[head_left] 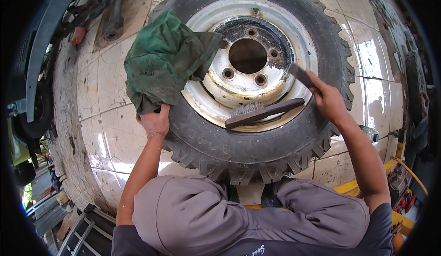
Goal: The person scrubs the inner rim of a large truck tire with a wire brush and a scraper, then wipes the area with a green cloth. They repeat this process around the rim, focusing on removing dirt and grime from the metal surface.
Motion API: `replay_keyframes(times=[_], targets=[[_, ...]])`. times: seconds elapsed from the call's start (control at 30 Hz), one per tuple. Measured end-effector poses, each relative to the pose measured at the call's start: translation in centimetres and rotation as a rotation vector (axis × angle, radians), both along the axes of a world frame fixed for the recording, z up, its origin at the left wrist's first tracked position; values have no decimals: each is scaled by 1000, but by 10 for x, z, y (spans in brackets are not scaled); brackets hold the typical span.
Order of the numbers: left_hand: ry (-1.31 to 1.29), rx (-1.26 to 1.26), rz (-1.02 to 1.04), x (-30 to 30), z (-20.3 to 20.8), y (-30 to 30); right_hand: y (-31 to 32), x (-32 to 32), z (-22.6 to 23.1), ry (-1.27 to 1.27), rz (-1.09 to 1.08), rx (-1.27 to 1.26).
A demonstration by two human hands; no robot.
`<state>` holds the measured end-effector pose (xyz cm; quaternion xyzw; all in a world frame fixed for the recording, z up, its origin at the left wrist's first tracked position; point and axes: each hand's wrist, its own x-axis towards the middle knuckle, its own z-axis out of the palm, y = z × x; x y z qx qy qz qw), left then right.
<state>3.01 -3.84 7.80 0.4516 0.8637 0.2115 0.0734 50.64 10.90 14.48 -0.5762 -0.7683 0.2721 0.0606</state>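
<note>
A wheel with a black knobby tire [216,141] and a worn white steel rim [206,95] lies flat in front of my knees. My left hand [155,122] is closed on a dirty green cloth [158,60], raised over the wheel's left side. In my right hand [328,100] is a short, dark, flat bar-like piece [300,75], its far end over the rim's right side; its exact kind is unclear. A wire brush [266,112] with a dark handle rests across the near part of the rim, grey bristles facing away from me.
Light floor tiles [105,86] surround the wheel. At the far left lie dark metal parts [112,24] and a small red item [77,35]. A clear bottle [370,133] lies to the right, near a yellow metal frame [349,188]. A black-and-silver rack [87,233] stands at lower left.
</note>
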Motion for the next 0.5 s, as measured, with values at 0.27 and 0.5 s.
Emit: replay_keyframes(times=[0.27,0.5], targets=[[-11,20,5,-2,-2,-1,4,-1,7,-132,77,-54],[24,25,15,-4,-5,-3,2,-3,9,-150,79,21]])
